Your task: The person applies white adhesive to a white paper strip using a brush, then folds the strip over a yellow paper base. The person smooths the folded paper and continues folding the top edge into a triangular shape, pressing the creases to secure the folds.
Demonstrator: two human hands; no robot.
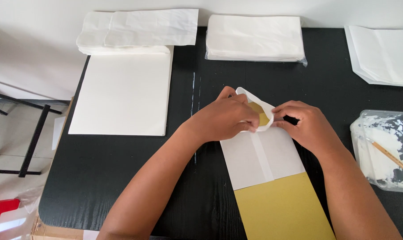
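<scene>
My left hand (pixel 226 118) and right hand (pixel 306 124) are both pinched on the folded top end of a white paper bag (pixel 261 155), which lies flat at the table's centre with a gold card (pixel 283 209) sticking out toward six o'clock. A plastic tub of white paste (pixel 383 149) sits at three o'clock, and a large white sheet stack (pixel 123 95) at ten o'clock.

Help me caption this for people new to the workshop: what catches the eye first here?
At the centre of the black table, the left hand and right hand fold the top of a white paper sleeve over a gold card that sticks out towards the viewer. White paper stacks line the far edge, and a clear tub of white paste sits at right.
</scene>
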